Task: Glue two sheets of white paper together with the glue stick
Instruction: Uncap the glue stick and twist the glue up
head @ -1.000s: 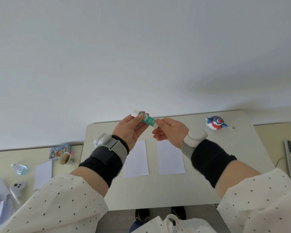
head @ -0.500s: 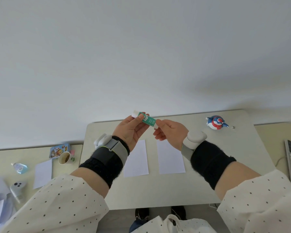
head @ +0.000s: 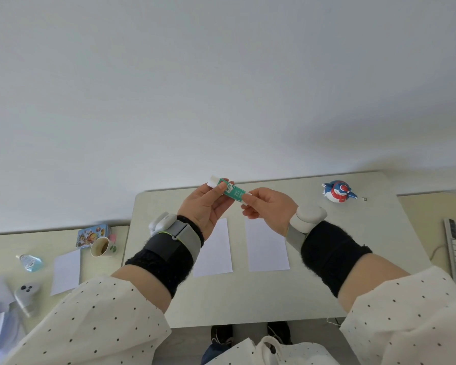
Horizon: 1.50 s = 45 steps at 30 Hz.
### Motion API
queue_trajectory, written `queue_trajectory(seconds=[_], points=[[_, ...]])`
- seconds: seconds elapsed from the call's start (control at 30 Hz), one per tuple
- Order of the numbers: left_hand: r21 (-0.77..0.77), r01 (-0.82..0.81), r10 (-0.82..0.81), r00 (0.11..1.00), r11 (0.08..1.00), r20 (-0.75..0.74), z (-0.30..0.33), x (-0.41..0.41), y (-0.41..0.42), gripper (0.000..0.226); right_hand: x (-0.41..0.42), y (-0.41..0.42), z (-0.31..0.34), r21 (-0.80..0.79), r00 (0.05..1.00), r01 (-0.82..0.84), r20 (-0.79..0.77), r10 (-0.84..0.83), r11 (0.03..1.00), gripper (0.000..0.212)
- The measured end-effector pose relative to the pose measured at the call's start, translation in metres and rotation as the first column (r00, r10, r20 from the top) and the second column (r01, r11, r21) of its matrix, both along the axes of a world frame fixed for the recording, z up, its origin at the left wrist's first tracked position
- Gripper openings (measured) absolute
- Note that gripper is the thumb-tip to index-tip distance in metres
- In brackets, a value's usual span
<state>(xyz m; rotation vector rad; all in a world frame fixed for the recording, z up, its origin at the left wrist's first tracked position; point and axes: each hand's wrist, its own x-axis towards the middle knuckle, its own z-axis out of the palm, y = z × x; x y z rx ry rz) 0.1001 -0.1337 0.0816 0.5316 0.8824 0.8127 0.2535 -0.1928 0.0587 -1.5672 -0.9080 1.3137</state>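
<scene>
- Head view, the step: The glue stick [head: 233, 192] is held up in the air above the worktop [head: 353, 233], a little past the far ends of the two sheets. I think the person is getting it ready, by taking off the cap or turning up the glue. No glue is on the paper yet, as far as I can see.
- Head view, what comes next: I think the white end needs to come off or twist. Then the stick has to go down to one sheet and rub along it. After that the other sheet goes on top.
- Head view, the left hand [head: 204, 208]: Its fingers are curled round the glue stick near the white end [head: 213, 180]. The thumb presses on the green part. It is gripping the stick.
- Head view, the right hand [head: 270, 210]: Its fingertips pinch the other end of the glue stick. The other fingers are curled in. I cannot tell if it is pulling or twisting.
- Head view, the paper: The left sheet [head: 216, 251] and the right sheet [head: 267, 246] lie flat on the worktop, below the glue stick. They are side by side with a small gap. Nothing touches them.
</scene>
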Motion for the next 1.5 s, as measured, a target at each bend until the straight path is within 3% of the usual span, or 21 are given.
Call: queue_trajectory(seconds=[0.13, 0.23, 0.37, 0.53, 0.63, 0.73, 0.8, 0.93, 1.1, 1.27, 1.4, 1.5], points=[[-0.005, -0.012, 0.012, 1.0, 1.0, -0.002, 0.0, 0.001, -0.002, 0.013, -0.005, -0.002, 0.003, -0.038, 0.998, 0.042, -0.039, -0.043, 0.998, 0.032], [-0.006, -0.024, 0.023, 1.0, 1.0, -0.006, 0.0, 0.001, -0.002, 0.012, -0.003, -0.004, 0.004, -0.009, 0.998, 0.027, 0.065, -0.026, 1.0, 0.022], [0.004, -0.006, 0.006, 1.0, 1.0, -0.011, 0.0, 0.002, -0.003, 0.011, 0.002, -0.004, 0.006, 0.018, 0.986, 0.028, 0.164, -0.03, 0.999, 0.029], [0.007, 0.013, -0.013, 1.0, 1.0, 0.004, 0.0, 0.001, -0.004, 0.012, -0.001, -0.007, 0.005, 0.015, 0.999, 0.027, -0.026, -0.027, 1.0, 0.011], [0.005, 0.006, -0.007, 1.0, 1.0, 0.007, 0.0, 0.002, -0.005, 0.013, -0.006, -0.007, 0.006, -0.033, 0.995, 0.045, -0.087, -0.048, 0.998, 0.028], [0.007, -0.009, 0.009, 1.0, 1.0, 0.005, 0.0, 0.002, -0.006, 0.013, -0.007, -0.006, 0.005, -0.042, 0.995, 0.059, -0.081, -0.062, 0.997, 0.029], [0.01, -0.011, 0.011, 1.0, 1.0, 0.001, 0.001, 0.002, -0.006, 0.012, -0.004, -0.007, 0.004, -0.014, 0.998, 0.051, -0.031, -0.052, 0.999, 0.021], [0.015, 0.004, -0.004, 1.0, 1.0, -0.009, 0.002, 0.001, -0.006, 0.011, 0.002, -0.009, 0.006, 0.029, 0.996, 0.006, 0.089, -0.009, 1.0, 0.025], [0.021, 0.014, -0.014, 1.0, 1.0, 0.0, 0.002, 0.0, -0.006, 0.011, -0.001, -0.009, 0.005, 0.024, 0.998, 0.029, -0.055, -0.028, 0.999, 0.005], [0.021, 0.009, -0.009, 1.0, 1.0, -0.006, 0.001, -0.001, -0.008, 0.012, -0.008, -0.01, 0.007, -0.035, 0.993, 0.036, -0.11, -0.04, 0.999, 0.026], [0.028, 0.002, -0.001, 0.999, 1.0, -0.035, 0.001, -0.001, -0.01, 0.01, -0.002, -0.013, 0.006, -0.012, 1.0, 0.015, 0.007, -0.015, 1.0, 0.021], [0.044, 0.0, 0.003, 0.998, 0.999, -0.056, 0.0, -0.001, -0.014, 0.012, 0.002, -0.016, 0.006, 0.006, 0.995, -0.002, 0.095, 0.001, 1.0, 0.03]])
